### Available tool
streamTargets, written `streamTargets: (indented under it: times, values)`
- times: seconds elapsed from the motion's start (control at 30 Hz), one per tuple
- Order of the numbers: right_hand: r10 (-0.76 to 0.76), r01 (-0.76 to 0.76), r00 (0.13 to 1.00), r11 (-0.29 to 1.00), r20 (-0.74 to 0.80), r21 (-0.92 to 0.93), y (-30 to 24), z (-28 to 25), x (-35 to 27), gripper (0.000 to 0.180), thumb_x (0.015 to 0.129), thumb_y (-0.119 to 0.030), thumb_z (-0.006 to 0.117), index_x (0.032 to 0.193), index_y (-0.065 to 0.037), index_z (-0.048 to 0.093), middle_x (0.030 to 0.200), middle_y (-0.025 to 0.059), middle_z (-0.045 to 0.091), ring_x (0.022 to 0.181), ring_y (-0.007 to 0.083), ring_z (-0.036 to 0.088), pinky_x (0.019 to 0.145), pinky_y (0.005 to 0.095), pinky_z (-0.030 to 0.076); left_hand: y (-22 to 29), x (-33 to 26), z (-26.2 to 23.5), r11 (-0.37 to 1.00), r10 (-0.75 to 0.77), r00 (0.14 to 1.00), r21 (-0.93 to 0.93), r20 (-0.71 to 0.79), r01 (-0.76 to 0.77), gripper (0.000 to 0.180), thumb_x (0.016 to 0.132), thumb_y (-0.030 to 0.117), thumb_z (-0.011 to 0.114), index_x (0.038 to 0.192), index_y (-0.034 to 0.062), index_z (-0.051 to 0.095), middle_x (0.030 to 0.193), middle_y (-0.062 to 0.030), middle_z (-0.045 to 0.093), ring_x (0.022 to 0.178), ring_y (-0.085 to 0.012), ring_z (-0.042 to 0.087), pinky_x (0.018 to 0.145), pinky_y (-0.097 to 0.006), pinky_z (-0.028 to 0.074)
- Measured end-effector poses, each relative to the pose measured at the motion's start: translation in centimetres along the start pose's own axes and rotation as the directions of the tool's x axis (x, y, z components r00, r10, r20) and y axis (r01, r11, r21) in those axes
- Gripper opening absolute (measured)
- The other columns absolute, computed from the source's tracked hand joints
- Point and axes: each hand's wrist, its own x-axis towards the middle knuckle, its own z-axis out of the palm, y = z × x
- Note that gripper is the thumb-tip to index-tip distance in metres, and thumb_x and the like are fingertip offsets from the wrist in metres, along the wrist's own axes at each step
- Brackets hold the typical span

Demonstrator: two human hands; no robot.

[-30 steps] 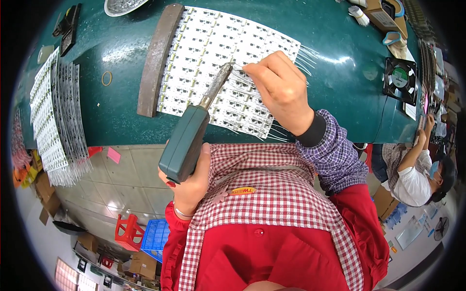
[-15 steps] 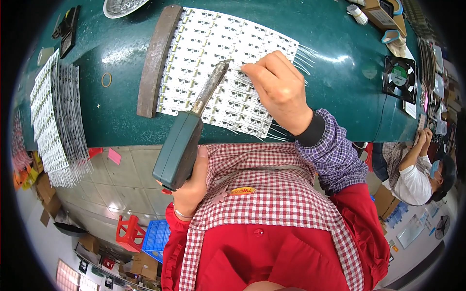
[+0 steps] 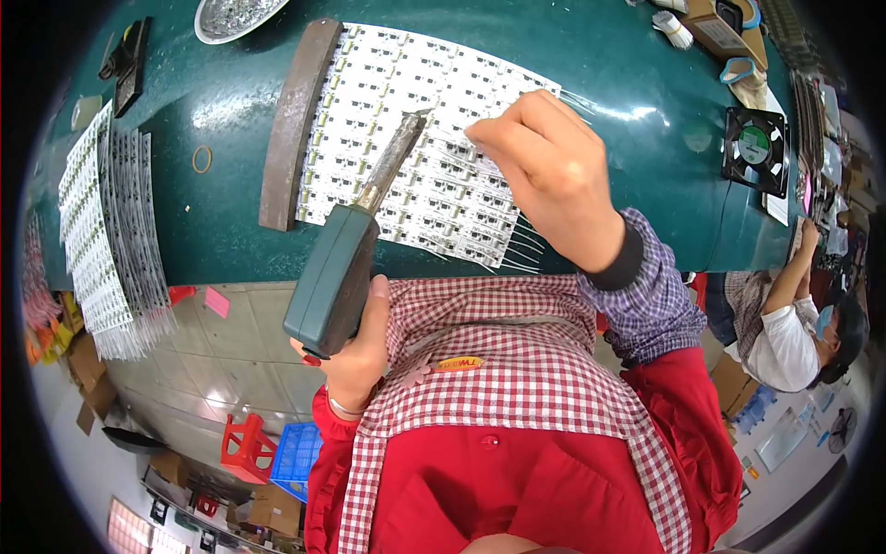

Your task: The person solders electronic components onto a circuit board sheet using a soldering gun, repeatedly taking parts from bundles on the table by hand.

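Note:
My left hand (image 3: 358, 362) is wrapped round a soldering gun (image 3: 323, 272) with a dark green body. Its long, grimy metal barrel slants up over a white panel of small circuit boards (image 3: 369, 102), the tip near the panel's middle. Thumb and forefinger of my right hand (image 3: 554, 162) are pinched together just right of that tip, apparently on a thin white wire; its end is mostly hidden by the fingers. Several white wires lie across the panel's lower right part and stick out past its right edge. A brown metal bar (image 3: 300, 125) lies along the panel's left edge.
Wired panels (image 3: 97, 222) are stacked at the left table edge. A rubber band (image 3: 202, 160), a metal bowl (image 3: 235, 18) and a black clamp-like stand (image 3: 134, 69) lie beyond. At right stand a small fan (image 3: 755, 152) and a cardboard box (image 3: 724, 37). A co-worker (image 3: 794, 342) sits far right.
My right hand has moved slightly right and turned a little. The soldering gun has shifted slightly left, its tip still over the panel. The co-worker's arms have moved.

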Motion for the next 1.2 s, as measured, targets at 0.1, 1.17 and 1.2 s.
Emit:
streamTargets:
  times: [0.1,1.17,1.2]
  values:
    - [-0.029,0.031,0.998,0.999,-0.059,0.020,1.6,2.0,-0.3,0.017,0.069,0.002,0.070,0.085,-0.005,0.070,0.076,0.0053,0.055,0.072,0.0225,0.060,0.062,0.0342,0.050,0.2,0.1,0.2,1.000,0.009,1.000,-0.003,-0.001,-0.009,0.028,0.079,0.005,0.081,0.102,-0.0052,0.072,0.091,-0.0123,0.074,0.075,-0.0196,0.071,0.067,-0.030,0.054]
    - [-0.016,0.016,0.999,1.000,-0.043,0.002,1.8,2.5,-0.8,0.017,0.071,0.004,0.068,0.084,-0.004,0.070,0.077,0.0054,0.054,0.073,0.0223,0.059,0.062,0.0336,0.050,0.4,-0.1,0.1,1.000,-0.005,1.000,0.025,0.015,0.004,0.026,0.078,0.003,0.081,0.101,-0.0046,0.072,0.091,-0.0115,0.074,0.074,-0.0180,0.070,0.065,-0.029,0.054]
    - [-0.012,0.011,0.999,1.000,-0.033,-0.022,1.4,1.7,-0.7,0.017,0.070,0.004,0.068,0.084,-0.005,0.069,0.077,0.0053,0.054,0.073,0.0221,0.058,0.061,0.0336,0.050,0.4,0.0,0.1,1.000,-0.005,1.000,0.023,0.011,0.005,0.026,0.078,0.003,0.081,0.101,-0.0046,0.072,0.091,-0.0115,0.074,0.074,-0.0180,0.070,0.065,-0.029,0.054]
